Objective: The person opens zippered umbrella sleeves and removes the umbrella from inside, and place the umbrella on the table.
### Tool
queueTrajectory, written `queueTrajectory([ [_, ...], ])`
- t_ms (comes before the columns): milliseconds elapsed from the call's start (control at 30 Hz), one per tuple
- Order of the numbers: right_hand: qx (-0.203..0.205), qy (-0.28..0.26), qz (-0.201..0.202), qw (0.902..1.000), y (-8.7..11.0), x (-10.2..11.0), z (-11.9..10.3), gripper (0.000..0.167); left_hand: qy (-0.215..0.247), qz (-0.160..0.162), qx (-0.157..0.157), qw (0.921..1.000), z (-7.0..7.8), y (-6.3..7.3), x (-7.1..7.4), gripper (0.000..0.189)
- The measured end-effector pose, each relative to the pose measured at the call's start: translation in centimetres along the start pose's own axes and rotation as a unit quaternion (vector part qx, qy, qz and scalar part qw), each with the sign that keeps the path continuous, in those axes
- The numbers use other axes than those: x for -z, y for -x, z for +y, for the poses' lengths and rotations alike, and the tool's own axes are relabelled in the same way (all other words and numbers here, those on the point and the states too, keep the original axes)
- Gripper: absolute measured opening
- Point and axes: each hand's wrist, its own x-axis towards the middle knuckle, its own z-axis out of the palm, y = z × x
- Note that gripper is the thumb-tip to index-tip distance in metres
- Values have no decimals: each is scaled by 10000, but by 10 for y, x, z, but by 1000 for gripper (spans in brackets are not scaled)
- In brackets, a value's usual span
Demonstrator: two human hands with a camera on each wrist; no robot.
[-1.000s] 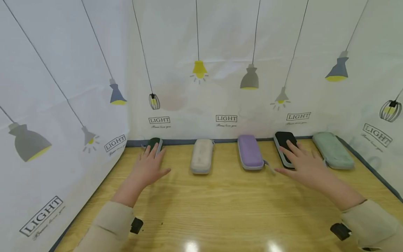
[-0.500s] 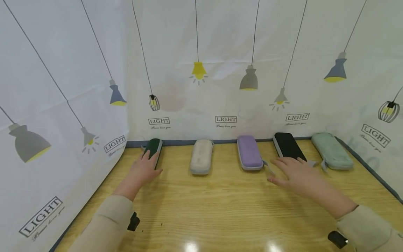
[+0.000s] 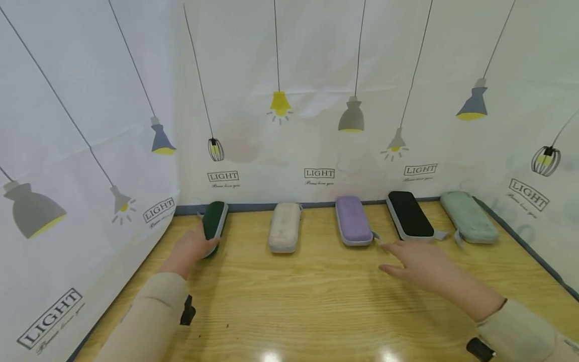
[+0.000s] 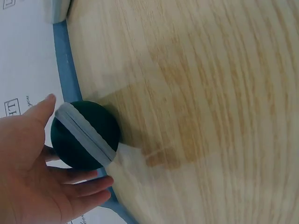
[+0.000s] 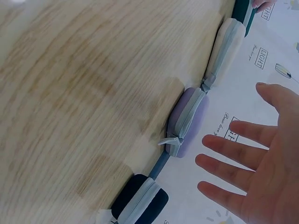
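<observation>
My left hand (image 3: 192, 247) holds a dark green zippered case (image 3: 214, 221) at the far left, thumb on its right side and the other fingers around its left side. In the left wrist view the green case (image 4: 85, 135) shows its rounded end and grey zipper band between thumb and fingers. My right hand (image 3: 422, 264) hovers with spread fingers just in front of a black zippered case (image 3: 410, 213). Nothing is in that hand in the right wrist view, where the black case (image 5: 140, 199) and a purple case (image 5: 187, 122) lie beyond its fingertips.
Along the back of the wooden table (image 3: 294, 301) lie a cream case (image 3: 285, 227), a purple case and a pale green case (image 3: 469, 217), all with zippers. White sheets (image 3: 253, 65) printed with lamps stand behind and at both sides.
My left hand has closed around the green case, whose near end now shows more. The right hand has drawn back from over the black case toward me.
</observation>
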Motion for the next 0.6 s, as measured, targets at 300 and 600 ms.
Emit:
queueTrajectory([
  [300,-45,-66,-198,9998,-2,-3,-3,64,-90,91,-32,9999,1,-7,4,77],
  [600,77,-179,-190,9996,-3,-7,-5,53,97,123,35,9999,-4,-13,5,78],
])
